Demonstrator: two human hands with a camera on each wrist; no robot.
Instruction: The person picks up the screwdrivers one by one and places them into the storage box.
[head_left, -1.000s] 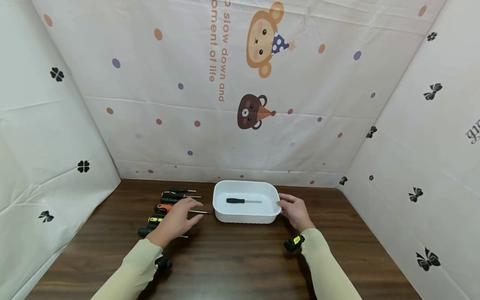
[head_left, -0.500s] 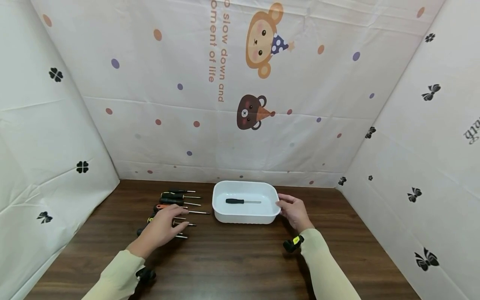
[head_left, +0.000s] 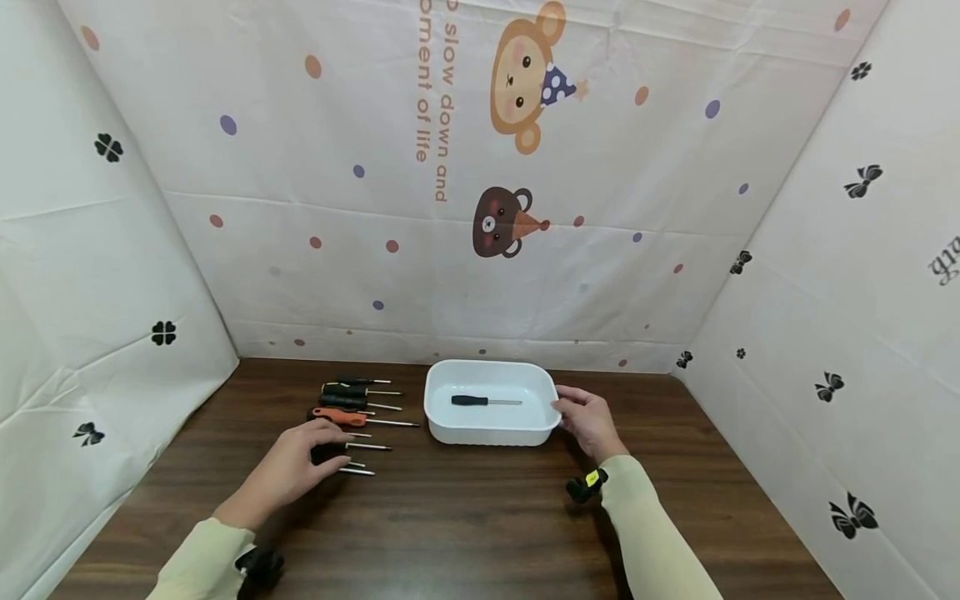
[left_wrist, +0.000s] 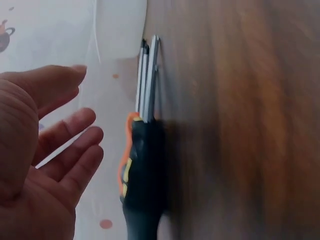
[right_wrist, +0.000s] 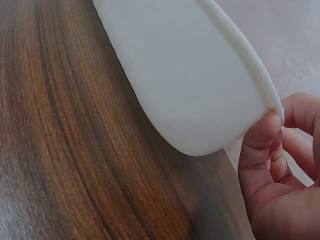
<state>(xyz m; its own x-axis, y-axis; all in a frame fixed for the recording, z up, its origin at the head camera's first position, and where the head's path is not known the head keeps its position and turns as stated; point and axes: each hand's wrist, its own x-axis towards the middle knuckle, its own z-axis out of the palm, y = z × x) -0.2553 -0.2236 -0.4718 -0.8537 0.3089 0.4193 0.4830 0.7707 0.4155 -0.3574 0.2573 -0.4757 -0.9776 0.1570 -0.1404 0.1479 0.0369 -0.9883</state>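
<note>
My left hand (head_left: 294, 461) hovers over the near end of a row of screwdrivers, thumb and fingers apart with nothing between them. In the left wrist view the loosely bent fingers (left_wrist: 82, 167) stand off from a dark-handled screwdriver (left_wrist: 146, 170). The handles of the nearest screwdrivers are hidden under the hand in the head view; their shafts point right. An orange-handled screwdriver (head_left: 341, 416) lies just beyond the fingertips. My right hand (head_left: 591, 423) pinches the right end of a white plastic tub (head_left: 491, 436), thumb at the rim. Inside the tub lies a small black-handled screwdriver (head_left: 471, 401).
Several more black-handled screwdrivers (head_left: 343, 402) lie at the far end of the row, left of the tub. The dark wooden table (head_left: 450, 533) meets a printed cloth wall (head_left: 360, 275) behind the tub, with cloth walls on both sides as well.
My left hand has moved left and toward me, from over the orange-handled screwdriver to the near end of the row. The right hand stays on the tub's rim.
</note>
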